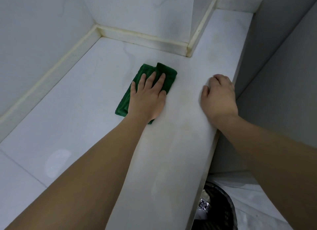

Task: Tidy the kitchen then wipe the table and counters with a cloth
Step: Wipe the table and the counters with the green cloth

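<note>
A folded dark green cloth (167, 73) lies flat on the white counter (82, 99), near the inner corner of the wall. My left hand (147, 96) presses down on the cloth with straight, spread fingers and covers its near half. My right hand (218, 96) rests on the counter's right edge, a hand's width from the cloth, fingers curled over the rim and holding nothing.
White tiled walls (42, 24) with a yellowed sealing strip (142, 36) close the counter at the left and back. A narrow strip of counter (228, 32) runs back at the right. Below the right edge stands a dark bin (217, 211) with rubbish.
</note>
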The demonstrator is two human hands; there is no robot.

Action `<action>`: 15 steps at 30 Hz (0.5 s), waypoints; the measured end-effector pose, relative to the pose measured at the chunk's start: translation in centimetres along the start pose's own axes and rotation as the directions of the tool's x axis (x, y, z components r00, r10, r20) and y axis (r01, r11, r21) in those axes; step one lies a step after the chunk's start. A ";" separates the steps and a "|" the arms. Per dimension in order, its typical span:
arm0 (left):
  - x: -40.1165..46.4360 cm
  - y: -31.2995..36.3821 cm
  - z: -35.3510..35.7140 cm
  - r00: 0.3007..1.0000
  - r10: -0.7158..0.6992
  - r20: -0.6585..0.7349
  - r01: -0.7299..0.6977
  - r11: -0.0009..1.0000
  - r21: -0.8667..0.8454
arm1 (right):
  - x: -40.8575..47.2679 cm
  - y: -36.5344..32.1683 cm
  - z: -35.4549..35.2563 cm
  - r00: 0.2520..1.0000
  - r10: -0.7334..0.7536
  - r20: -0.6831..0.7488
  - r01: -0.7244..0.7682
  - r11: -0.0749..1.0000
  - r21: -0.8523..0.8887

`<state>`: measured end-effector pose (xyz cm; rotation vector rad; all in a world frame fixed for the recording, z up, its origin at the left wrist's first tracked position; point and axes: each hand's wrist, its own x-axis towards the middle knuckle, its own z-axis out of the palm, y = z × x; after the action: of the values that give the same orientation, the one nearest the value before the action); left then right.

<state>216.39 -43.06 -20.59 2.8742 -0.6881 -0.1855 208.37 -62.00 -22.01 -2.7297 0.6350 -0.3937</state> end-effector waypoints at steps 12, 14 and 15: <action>-15.2 -3.0 0.2 0.999 -0.005 0.035 0.003 0.998 0.062 | -4.1 -2.2 -2.4 0.995 0.016 0.100 0.000 0.988 -0.157; -18.0 -4.1 0.1 0.999 0.000 0.047 -0.004 0.997 0.077 | -5.8 -2.5 -2.3 0.988 0.045 0.145 -0.014 0.977 -0.212; -19.3 -4.6 0.1 0.999 0.004 0.047 -0.008 0.996 0.085 | -6.6 -2.6 -2.0 0.982 0.066 0.176 -0.027 0.976 -0.216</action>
<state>201.26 -30.19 -20.07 2.9569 -0.7306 -0.2280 203.01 -57.18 -20.48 -2.9005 0.7269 -0.0653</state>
